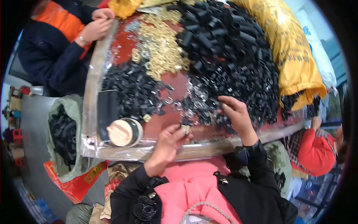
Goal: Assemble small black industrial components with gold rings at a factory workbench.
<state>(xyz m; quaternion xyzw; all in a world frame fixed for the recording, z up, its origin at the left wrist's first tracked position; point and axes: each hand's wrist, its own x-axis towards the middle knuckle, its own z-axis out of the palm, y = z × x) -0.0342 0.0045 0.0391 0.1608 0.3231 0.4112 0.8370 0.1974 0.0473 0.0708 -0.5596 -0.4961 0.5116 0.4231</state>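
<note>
My left hand (168, 143) is near the table's front edge, thumb and fingers closed on a small cream clip-like piece (185, 128). Dark bits lie right beside that piece, and I cannot tell whether they are joined to it. Further right, my right hand (238, 116) has its thumb and forefinger brought together at the edge of a heap of small black parts (246, 89). What is between those fingertips, if anything, is too small to make out. Clear and silvery ring-like pieces (192, 99) are scattered between my hands and the far heaps.
Black tubes (220, 33) and cream pieces (160, 44) are piled at the back. Another black heap (130, 89) lies left, by a lidded jar (126, 132) and a dark flat box (107, 112). A yellow sack (294, 48) lines the right. Co-workers sit left and right.
</note>
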